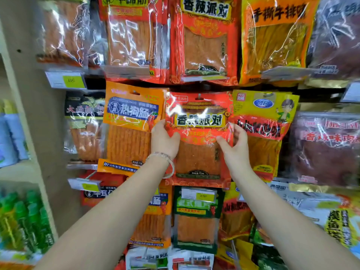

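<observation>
Presently in hand: one red packet (198,158) of flat spicy strips, with a clear window in its lower half and a hanging slot (199,97) at 12 o'clock on its header. Location: middle row of a hanging snack display, centre of view, just beside an orange packet (128,133) at 9 o'clock and a yellow packet (265,121) at 3 o'clock; a green packet (195,227) hangs at 6 o'clock. Left hand (164,140): grips the packet's left edge, thumb across the front, fingers hidden behind. Right hand (234,146): pinches the right edge, thumb on the front, fingers curled round the side. Step, as judged: seating the packet on its peg or lifting it off; which of the two cannot be told, the peg being barely visible. The next move calls for a level header and the slot guided straight along the peg, without dragging the neighbours.
</observation>
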The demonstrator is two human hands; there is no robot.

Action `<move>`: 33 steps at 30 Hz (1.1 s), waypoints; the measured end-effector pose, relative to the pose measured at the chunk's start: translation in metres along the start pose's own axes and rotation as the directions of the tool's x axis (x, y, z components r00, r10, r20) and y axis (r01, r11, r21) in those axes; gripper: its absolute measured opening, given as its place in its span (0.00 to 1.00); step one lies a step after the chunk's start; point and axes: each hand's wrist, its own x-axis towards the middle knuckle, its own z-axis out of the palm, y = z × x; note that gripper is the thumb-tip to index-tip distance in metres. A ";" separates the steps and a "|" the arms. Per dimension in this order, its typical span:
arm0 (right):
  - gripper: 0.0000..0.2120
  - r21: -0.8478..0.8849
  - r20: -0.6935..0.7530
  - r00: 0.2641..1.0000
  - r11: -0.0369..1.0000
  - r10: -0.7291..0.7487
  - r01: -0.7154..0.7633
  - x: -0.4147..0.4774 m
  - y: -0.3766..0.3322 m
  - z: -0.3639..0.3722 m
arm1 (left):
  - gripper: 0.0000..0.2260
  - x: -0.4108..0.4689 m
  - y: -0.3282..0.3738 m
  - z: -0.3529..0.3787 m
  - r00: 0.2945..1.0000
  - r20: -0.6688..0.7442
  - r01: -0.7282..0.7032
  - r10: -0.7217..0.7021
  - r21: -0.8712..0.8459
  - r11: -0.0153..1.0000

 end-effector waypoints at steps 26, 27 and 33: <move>0.33 -0.509 0.133 0.972 0.828 -0.195 0.235 -0.026 0.012 0.012 | 0.26 -0.023 -0.024 -0.006 0.994 0.055 -0.101 0.099 0.022 0.995; 0.32 -0.517 0.133 0.972 0.822 -0.196 0.237 -0.027 0.011 0.011 | 0.23 -0.024 -0.026 -0.007 0.992 0.048 -0.116 0.114 0.034 0.993; 0.22 -0.530 0.077 0.981 0.826 -0.177 0.190 -0.042 0.007 -0.004 | 0.16 -0.025 -0.039 -0.016 0.991 0.038 -0.132 0.129 0.067 0.989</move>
